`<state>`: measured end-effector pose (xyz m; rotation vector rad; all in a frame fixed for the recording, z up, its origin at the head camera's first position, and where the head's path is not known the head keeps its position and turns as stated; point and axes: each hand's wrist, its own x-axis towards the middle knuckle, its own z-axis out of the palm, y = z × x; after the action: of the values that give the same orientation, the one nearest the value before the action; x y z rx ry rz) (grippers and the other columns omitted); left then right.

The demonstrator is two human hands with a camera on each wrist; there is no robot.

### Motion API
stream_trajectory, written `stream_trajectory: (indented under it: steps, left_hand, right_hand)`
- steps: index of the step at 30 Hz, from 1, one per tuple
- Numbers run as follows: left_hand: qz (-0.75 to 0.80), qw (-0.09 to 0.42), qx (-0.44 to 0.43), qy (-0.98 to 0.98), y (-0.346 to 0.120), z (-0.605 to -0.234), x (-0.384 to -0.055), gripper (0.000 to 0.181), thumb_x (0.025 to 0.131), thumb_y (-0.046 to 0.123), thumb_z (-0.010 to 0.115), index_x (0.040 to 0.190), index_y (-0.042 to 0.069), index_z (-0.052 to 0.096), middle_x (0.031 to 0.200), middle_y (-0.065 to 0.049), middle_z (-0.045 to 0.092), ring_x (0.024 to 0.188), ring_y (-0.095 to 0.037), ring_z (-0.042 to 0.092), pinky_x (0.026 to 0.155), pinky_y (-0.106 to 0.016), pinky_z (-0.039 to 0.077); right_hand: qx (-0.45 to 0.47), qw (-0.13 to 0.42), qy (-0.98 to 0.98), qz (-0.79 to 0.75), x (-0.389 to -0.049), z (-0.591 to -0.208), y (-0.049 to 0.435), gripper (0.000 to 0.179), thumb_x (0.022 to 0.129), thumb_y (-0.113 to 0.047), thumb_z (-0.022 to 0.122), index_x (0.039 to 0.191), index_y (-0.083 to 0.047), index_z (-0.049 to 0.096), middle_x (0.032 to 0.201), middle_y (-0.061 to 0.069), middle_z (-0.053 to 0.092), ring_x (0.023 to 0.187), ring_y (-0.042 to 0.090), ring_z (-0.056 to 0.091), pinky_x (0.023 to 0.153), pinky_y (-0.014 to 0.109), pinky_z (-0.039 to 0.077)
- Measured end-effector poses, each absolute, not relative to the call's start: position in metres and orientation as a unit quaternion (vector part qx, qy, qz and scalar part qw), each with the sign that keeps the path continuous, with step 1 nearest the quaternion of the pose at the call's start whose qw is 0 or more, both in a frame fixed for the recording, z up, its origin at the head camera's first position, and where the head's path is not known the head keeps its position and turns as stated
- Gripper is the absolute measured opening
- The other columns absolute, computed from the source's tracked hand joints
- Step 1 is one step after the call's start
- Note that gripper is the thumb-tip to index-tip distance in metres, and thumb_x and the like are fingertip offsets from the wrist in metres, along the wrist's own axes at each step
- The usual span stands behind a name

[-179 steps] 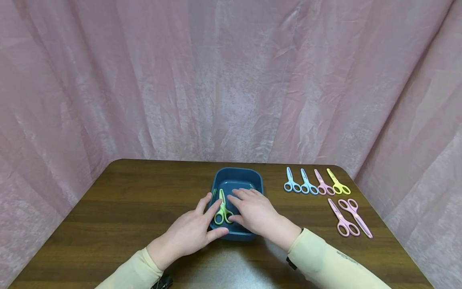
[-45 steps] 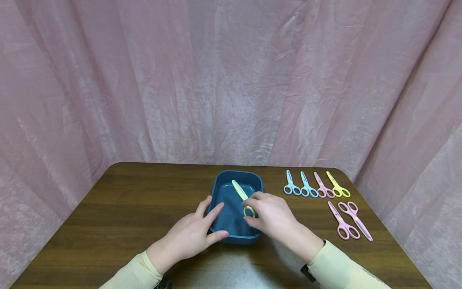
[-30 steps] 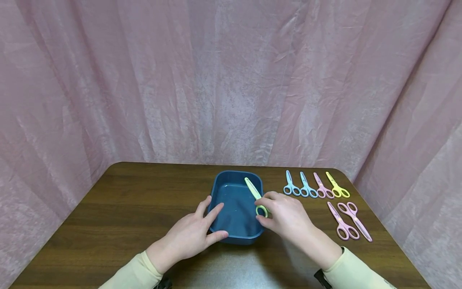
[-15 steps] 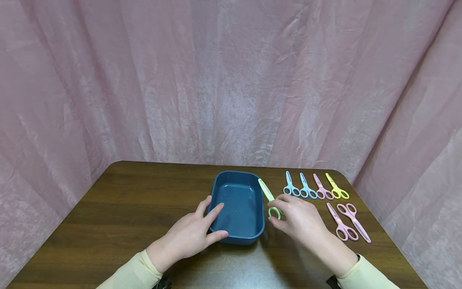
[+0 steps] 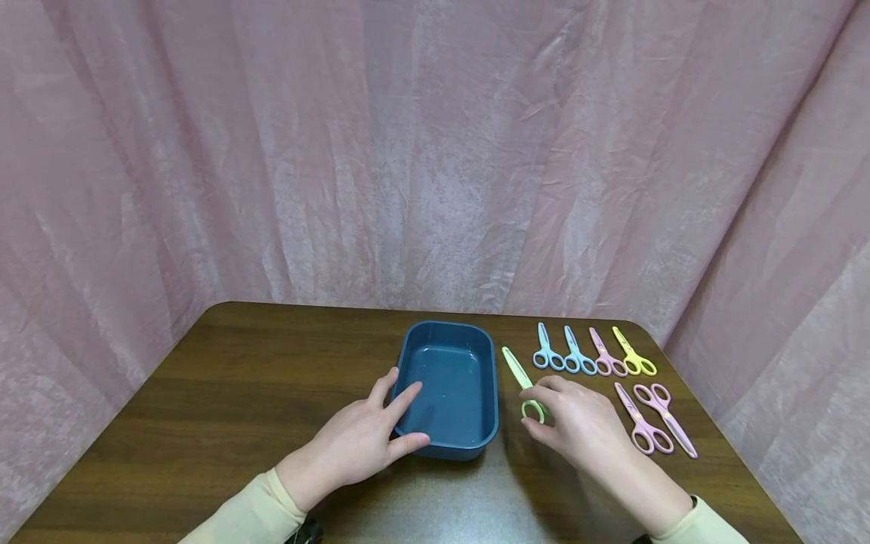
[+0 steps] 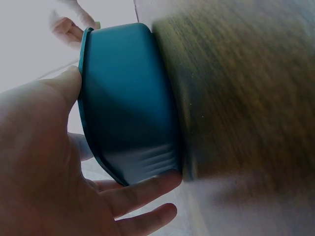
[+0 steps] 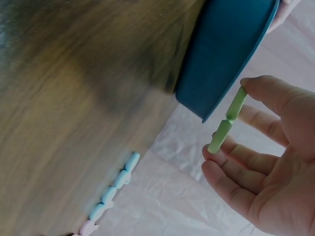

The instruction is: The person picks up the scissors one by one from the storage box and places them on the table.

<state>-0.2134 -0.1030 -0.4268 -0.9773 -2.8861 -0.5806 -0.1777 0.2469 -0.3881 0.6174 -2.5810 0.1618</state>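
My right hand (image 5: 581, 423) pinches a pair of light green scissors (image 5: 518, 369) by the handle loops, thumb on one side and fingertips on the other. These scissors are raised over the table just right of a deep blue plastic box (image 5: 445, 446), blades pointing away from me. The right wrist view catches the scissors (image 7: 235, 104) edge-on between thumb and fingers. At the box's left side rests my left hand (image 5: 353, 446), fingers spread and fairly straight, thumb over the near rim. In the left wrist view its fingertips touch the box wall (image 6: 128, 98).
Blue scissors (image 5: 547, 359), more blue scissors (image 5: 580, 361), pink scissors (image 5: 607, 363) and yellow scissors (image 5: 635, 361) form a row at the back right. Closer lie two pink pairs, one pair (image 5: 642, 431) pointing away, the other pair (image 5: 669, 423) pointing toward me. Pink curtains (image 5: 435, 151) hang behind the wooden table (image 5: 272, 363).
The green scissors lay in the box at first. My right hand has lifted them out over the right rim and carried them rightward. My left hand has stayed at the box.
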Motion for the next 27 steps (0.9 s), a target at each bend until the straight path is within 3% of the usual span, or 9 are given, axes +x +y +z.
stream_trajectory:
  steps: [27]
  left_hand:
    - [-0.188, 0.019, -0.313, -0.931, -0.103, -0.427, -0.213, 0.083, 0.107, 0.071, 0.057, 0.168, 0.016, 0.05, 0.171, -0.03, 0.037, 0.092, -0.036, 0.079, 0.075, -0.043, 0.063]
  right_hand:
    - [0.19, 0.141, -0.971, 0.028, -0.164, -0.417, 0.278, 0.027, 0.078, -0.026, 0.097, 0.099, -0.023, 0.082, 0.097, -0.006, 0.075, 0.082, 0.021, 0.076, 0.065, 0.041, 0.058]
